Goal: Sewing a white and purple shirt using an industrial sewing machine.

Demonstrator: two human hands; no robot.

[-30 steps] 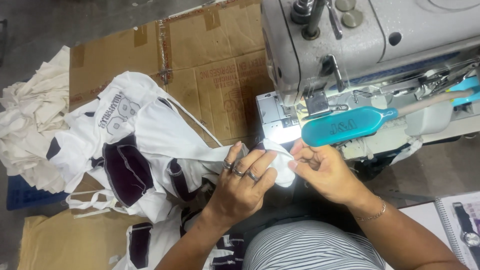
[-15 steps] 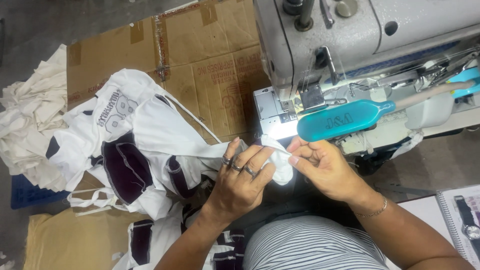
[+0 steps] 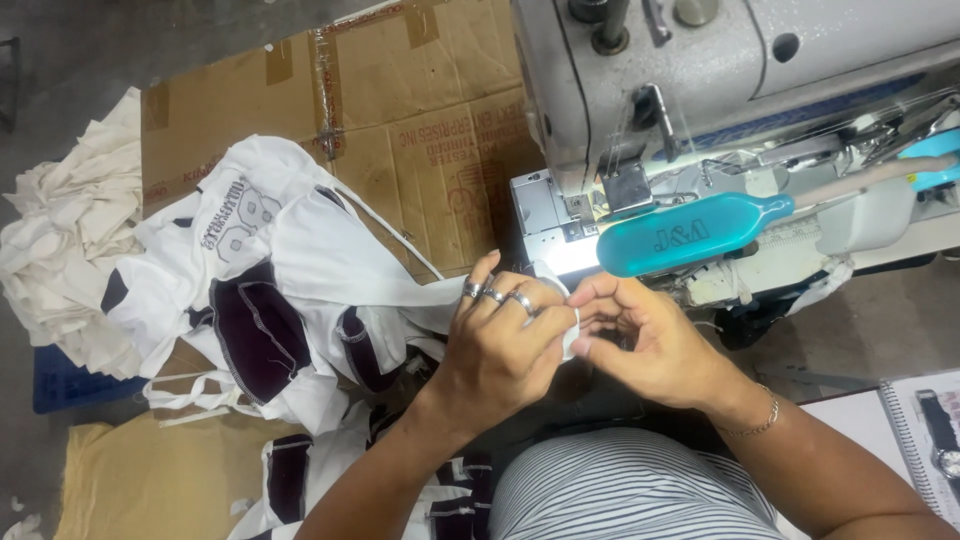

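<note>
Both the left hand (image 3: 495, 345) and right hand (image 3: 640, 335) pinch the white garment (image 3: 330, 260) edge, probably not yet under the sewing machine (image 3: 700, 90) foot.

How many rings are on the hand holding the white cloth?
3 on the left hand: one ring nearest the sewing machine, a second beside it, a third closest to the right hand. Curled fingers may hide more.

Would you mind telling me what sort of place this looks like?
Probably a garment sewing workshop: an industrial sewing machine, a heap of white garments beside it, and both hands pinching white fabric at the machine.
</note>
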